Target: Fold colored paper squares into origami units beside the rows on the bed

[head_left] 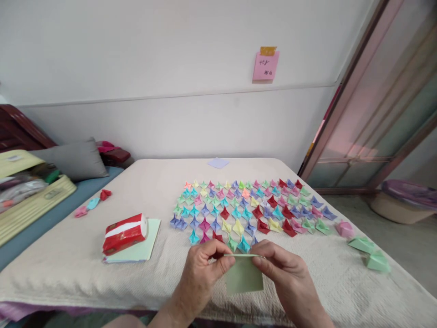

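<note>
Pale cloth (153, 182); left hand (205, 268), right hand (288, 269) pinch green paper (244, 276), perhaps folded.

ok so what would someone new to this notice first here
Probably the many rows of small folded paper shapes in mixed colors, spread over the cream cloth. Right in front of them, the left hand and right hand hold a pale green sheet by its top edge. The bright red packet on the stack of paper at left also stands out.
</note>
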`<state>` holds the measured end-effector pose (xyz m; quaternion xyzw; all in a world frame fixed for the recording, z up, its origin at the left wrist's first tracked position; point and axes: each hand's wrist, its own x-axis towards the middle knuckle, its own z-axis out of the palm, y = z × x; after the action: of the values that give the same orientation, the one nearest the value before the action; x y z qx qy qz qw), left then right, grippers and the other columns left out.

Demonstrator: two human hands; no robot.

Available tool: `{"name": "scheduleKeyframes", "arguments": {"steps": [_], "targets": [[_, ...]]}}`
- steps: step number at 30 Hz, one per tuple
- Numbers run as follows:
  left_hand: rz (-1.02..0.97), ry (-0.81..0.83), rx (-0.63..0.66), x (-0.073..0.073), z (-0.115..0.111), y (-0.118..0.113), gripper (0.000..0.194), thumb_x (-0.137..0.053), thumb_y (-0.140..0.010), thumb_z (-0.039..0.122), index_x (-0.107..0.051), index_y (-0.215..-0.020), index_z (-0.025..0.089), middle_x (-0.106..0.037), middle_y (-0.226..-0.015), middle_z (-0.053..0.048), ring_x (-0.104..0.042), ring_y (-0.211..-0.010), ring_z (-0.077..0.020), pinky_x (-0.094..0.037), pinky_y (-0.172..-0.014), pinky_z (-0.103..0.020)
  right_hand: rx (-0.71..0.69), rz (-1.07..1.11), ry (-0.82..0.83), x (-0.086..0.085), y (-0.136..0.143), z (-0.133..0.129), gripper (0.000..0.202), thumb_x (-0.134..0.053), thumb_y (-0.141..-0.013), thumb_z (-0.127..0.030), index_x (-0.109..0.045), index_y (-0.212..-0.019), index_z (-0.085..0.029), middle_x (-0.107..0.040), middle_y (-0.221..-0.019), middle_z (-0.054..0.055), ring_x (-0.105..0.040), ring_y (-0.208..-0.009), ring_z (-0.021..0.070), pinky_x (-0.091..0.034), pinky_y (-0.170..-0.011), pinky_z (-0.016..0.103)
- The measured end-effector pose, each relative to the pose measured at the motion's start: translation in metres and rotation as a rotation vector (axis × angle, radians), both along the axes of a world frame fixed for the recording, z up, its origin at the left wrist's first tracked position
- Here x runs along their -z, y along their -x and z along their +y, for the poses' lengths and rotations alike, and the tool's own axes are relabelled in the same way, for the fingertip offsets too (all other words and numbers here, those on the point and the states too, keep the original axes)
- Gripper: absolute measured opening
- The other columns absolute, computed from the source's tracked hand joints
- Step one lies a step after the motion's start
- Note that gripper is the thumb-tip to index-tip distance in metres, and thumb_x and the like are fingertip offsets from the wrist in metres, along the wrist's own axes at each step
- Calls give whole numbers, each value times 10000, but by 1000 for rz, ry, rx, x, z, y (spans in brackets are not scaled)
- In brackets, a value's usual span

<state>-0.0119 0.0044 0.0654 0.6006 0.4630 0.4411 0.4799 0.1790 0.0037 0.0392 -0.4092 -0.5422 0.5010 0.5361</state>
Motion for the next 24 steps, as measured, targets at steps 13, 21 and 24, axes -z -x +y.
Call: {"name": "scheduleKeyframes", "arguments": {"steps": [13,21,24], "targets": [[134,-96,114,-2,-4,-8,245,-615,-855,324,-640,-666,169,-563,-652,9,-514,-666,-144,-380,-647,-237,-6,-278,-41,-7,13,-8,261,-678,-779,-398,-654,-599,-210,-541,-596,-13,-491,-598,163,-351,-572,267],[97,30,24,-1,0,-8,176,-634,-804,239,-628,-647,159,-557,-594,22,-484,-605,-128,-358,-583,-228,47,-160,156,-4,9,-7,267,-652,-773,-417,-622,-622,-199,-500,-612,-17,-435,-638,164,-327,-597,267],[24,96,-24,3,4,-6,226,-692,-748,261,-569,-586,160,-507,-544,41,-435,-570,-115,-330,-556,-227,29,-82,215,0,10,-3,273,-669,-762,-407,-612,-606,-189,-470,-589,-23,-403,-624,154,-311,-588,264]]}}
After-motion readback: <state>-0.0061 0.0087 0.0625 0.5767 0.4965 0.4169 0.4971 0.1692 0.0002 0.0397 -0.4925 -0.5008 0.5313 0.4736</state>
